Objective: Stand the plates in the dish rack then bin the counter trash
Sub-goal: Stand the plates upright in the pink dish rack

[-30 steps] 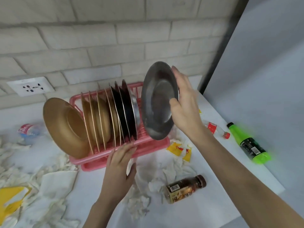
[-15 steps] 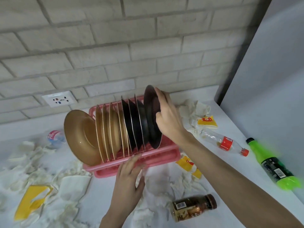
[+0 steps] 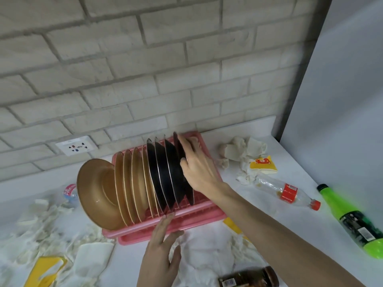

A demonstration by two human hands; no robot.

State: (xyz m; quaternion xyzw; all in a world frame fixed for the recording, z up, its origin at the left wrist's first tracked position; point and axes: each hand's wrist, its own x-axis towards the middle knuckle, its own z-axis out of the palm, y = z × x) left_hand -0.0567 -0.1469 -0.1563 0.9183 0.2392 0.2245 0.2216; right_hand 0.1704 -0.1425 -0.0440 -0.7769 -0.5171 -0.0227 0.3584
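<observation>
- A pink dish rack (image 3: 199, 217) was seen on the white counter (image 3: 310, 224), set close to the brick wall.
- Its slots were filled with plates stood on edge and slightly tilted: brown plates (image 3: 132, 183) at the left, dark plates (image 3: 163, 177) to their right.
- A large brown plate (image 3: 97, 193) was leaned at the rack's left end, overhanging its edge.
- The last dark plate (image 3: 189, 193) was stood at the right end of the row, just beside its neighbour, with its lower edge down in the rack.
- That plate was held by the right hand (image 3: 199, 170): the thumb was laid at its near edge and the fingers were stretched along its far side, so that the rim was pinched between them.
- The left hand (image 3: 161, 251) was held flat, fingers straight, with the fingertips (image 3: 169, 216) touching the rack's front rim; nothing was gripped by it.
- Crumpled tissues (image 3: 242, 150) were heaped right of the rack, with a yellow wrapper (image 3: 262, 164) just beside them.
- A clear bottle (image 3: 284, 191) with a red label was laid near that wrapper, and a green bottle (image 3: 352, 220) was laid farther right.
- A brown bottle (image 3: 248, 278) was cut off by the bottom edge.
- More tissues (image 3: 41, 224) and another yellow wrapper (image 3: 45, 272) were scattered at the left.
- A wall socket (image 3: 76, 145) was set in the bricks behind the rack.
</observation>
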